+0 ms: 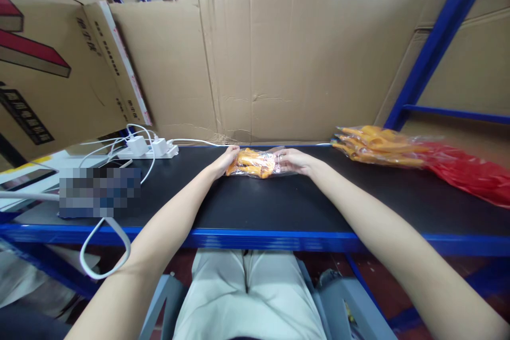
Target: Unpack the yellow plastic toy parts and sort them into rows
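Note:
A clear plastic packet [253, 162] with folded orange-yellow contents lies on the black tabletop in front of me. What exactly the contents are, I cannot make out. My left hand [228, 161] is closed on the packet's left end, its fingertips at the upper corner. On the opposite side, my right hand [292, 161] grips the right end, where the clear film stretches past the orange contents. Part of each end is hidden by the fingers.
More clear packets with orange contents [374, 144] lie at the right, beside red plastic-looking material [470, 172]. White chargers in a power strip [159, 147], cables and a blurred-out item [99, 191] sit at the left. A cardboard wall [303, 64] stands behind; blue frame posts [438, 42] flank it.

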`<state>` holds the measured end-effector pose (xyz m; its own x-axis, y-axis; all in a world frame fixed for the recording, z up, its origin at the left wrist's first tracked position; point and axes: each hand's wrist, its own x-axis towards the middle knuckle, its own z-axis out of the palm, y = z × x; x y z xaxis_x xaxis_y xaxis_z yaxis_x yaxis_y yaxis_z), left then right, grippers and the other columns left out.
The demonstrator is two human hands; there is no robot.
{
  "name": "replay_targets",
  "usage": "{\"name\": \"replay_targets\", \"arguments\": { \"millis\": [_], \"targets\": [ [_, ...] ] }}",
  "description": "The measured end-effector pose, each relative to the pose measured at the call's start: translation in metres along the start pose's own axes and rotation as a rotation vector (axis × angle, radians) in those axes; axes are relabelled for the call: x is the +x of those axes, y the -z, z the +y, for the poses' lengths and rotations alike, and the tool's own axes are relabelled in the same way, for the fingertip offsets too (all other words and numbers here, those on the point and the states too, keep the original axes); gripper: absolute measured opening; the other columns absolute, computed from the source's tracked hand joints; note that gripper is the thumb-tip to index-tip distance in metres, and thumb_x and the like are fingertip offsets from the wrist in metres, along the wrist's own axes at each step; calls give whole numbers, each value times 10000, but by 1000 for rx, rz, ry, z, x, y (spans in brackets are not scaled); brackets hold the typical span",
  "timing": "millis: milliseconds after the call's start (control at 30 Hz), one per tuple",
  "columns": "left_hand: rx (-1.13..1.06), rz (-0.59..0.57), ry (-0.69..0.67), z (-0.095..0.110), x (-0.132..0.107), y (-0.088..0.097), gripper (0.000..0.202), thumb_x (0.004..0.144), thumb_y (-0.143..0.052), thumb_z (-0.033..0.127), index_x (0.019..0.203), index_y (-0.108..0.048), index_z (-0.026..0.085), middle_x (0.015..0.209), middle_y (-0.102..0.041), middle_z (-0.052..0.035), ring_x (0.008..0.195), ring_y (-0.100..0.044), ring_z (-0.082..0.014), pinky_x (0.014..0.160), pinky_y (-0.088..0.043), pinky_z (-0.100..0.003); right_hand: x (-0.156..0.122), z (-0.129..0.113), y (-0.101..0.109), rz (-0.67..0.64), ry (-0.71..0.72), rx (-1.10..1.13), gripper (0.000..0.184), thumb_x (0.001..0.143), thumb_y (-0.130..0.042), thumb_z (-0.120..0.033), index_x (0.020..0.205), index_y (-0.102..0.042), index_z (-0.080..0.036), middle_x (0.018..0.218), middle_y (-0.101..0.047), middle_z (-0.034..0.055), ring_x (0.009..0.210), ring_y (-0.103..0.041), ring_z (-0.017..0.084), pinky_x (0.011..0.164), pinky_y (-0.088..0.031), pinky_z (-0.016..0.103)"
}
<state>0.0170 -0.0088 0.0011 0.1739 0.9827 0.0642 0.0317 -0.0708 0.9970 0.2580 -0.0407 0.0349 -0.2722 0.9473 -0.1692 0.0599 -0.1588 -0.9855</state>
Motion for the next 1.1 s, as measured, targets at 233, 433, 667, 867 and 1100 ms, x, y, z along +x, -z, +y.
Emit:
{"name": "replay_targets", "arguments": {
  "millis": [233,433,667,867,1100],
  "targets": [
    [138,56,4,3,-3,-2,318,841,-491,187,1155,-444,175,1300,-472,-131,1055,-560,-165,837,-474,-250,3,6,-2,42,3,-221,151,767,-620,-25,779,-530,-146,533,-584,11,463,-598,121,465,-530,215],
    [473,34,-122,11,-12,-8,364,866,-385,180,1221,-457,143,1229,-556,-121,1108,-536,-169,942,-420,-277,6,1,-3,151,49,-265,192,875,-494,-113,688,-525,-143,534,-629,45,397,-551,100,403,-441,197],
    [924,126,-188,14,-12,-8,350,848,-340,158,1081,-600,130,1216,-592,-126,1192,-493,-219,1036,-356,-331,0,-6,3,84,219,-372,440,903,-457,-469,700,-635,-122,733,-705,91,615,-622,111,528,-408,195],
    [1066,234,-107,24,-19,-10,253,850,-349,234,869,-592,169,1154,-616,-124,1119,-540,-280,1020,-320,-526,3,0,4,102,345,-680,127,690,-692,-275,675,-674,-150,754,-687,33,773,-611,160,760,-437,287],
    [996,328,-93,24,-18,-3,181,825,-416,255,891,-578,208,994,-676,-81,1004,-602,-239,951,-399,-401,13,9,16,555,424,-1096,98,796,-577,-251,846,-644,-200,1054,-645,65,1056,-554,255,906,-368,471]
  ]
}}
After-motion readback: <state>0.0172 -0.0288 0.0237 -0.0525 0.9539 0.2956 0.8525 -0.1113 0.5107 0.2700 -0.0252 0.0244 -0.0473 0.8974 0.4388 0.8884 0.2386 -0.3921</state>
